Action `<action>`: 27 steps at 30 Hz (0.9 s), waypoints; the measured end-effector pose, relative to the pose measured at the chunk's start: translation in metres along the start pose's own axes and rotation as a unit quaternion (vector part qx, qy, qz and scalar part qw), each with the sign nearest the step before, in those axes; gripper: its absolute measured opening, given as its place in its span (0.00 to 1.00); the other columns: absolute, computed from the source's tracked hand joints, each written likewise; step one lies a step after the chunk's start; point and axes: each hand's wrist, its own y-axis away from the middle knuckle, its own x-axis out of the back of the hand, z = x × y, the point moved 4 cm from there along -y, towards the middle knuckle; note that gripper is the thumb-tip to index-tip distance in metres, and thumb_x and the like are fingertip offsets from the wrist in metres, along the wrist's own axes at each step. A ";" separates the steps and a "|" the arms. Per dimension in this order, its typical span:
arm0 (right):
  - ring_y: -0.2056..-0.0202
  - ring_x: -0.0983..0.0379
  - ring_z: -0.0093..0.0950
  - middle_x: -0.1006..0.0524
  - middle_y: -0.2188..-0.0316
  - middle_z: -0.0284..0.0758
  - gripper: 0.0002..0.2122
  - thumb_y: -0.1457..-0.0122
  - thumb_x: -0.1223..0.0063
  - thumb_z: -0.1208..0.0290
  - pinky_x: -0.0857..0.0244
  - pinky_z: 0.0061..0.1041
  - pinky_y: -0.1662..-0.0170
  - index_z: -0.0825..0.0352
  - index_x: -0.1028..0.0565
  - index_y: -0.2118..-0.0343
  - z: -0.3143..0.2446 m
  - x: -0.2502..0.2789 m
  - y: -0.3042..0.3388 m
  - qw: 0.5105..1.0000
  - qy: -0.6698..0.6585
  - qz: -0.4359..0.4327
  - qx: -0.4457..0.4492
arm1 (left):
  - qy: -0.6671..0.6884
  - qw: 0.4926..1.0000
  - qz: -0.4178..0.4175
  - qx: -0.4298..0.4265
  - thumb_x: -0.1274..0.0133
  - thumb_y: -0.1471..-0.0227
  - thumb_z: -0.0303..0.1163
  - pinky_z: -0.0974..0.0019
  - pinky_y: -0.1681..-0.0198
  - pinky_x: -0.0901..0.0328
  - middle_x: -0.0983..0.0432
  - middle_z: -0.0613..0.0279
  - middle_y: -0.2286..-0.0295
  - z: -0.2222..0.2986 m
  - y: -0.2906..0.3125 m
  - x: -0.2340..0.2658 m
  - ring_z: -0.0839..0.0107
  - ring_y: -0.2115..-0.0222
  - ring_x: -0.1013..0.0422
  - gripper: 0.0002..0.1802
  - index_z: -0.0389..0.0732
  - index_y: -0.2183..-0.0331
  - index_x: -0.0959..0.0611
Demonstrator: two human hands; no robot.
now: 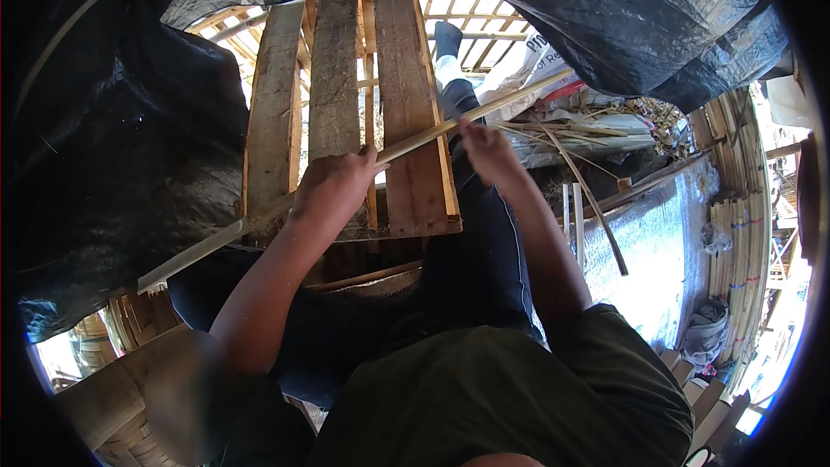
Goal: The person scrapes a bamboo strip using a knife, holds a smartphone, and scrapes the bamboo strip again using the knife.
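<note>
The long bamboo strip [346, 175] lies diagonally across the wooden pallet [346, 104], lower left to upper right, with the left hand [333, 186] closed around its middle and the right hand [486, 145] pinching it further up the same axis.

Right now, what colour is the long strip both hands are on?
Pale yellowish tan, like split bamboo. The strip shows best in the head view, crossing the wooden pallet.

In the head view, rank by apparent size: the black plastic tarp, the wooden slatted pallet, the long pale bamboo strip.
1. Black plastic tarp, largest.
2. Wooden slatted pallet.
3. Long pale bamboo strip, thinnest, held by the left hand and right hand.
</note>
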 end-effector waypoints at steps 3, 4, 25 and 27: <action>0.89 0.34 0.27 0.28 0.87 0.39 0.24 0.32 0.59 0.54 0.40 0.31 0.82 0.74 0.24 0.73 0.009 0.030 -0.011 0.990 0.026 0.135 -0.018 | 0.068 0.997 -0.019 0.011 0.54 0.38 0.47 0.64 0.83 0.32 0.28 0.63 0.87 0.003 -0.005 0.007 0.66 0.84 0.25 0.16 0.44 0.65 0.24; 0.90 0.37 0.24 0.32 0.88 0.33 0.24 0.32 0.60 0.53 0.41 0.29 0.84 0.72 0.25 0.72 0.005 0.014 -0.005 0.996 0.013 0.091 0.022 | 0.056 0.998 -0.016 0.013 0.52 0.39 0.44 0.65 0.82 0.31 0.26 0.64 0.87 0.002 -0.007 0.007 0.67 0.84 0.24 0.13 0.44 0.66 0.23; 0.75 0.21 0.38 0.24 0.80 0.52 0.22 0.31 0.63 0.60 0.31 0.38 0.70 0.75 0.23 0.72 -0.015 0.010 0.003 0.992 0.105 0.075 -0.014 | 0.037 0.999 -0.030 0.020 0.47 0.46 0.31 0.69 0.81 0.30 0.23 0.67 0.85 0.006 -0.002 0.007 0.73 0.83 0.24 0.16 0.47 0.54 0.19; 0.69 0.21 0.45 0.24 0.75 0.56 0.22 0.31 0.63 0.61 0.31 0.39 0.66 0.75 0.24 0.71 -0.007 -0.009 0.002 0.976 0.149 0.117 0.108 | 0.035 0.997 -0.059 0.029 0.46 0.47 0.30 0.68 0.81 0.30 0.23 0.67 0.84 0.006 -0.007 0.008 0.73 0.82 0.23 0.16 0.47 0.55 0.19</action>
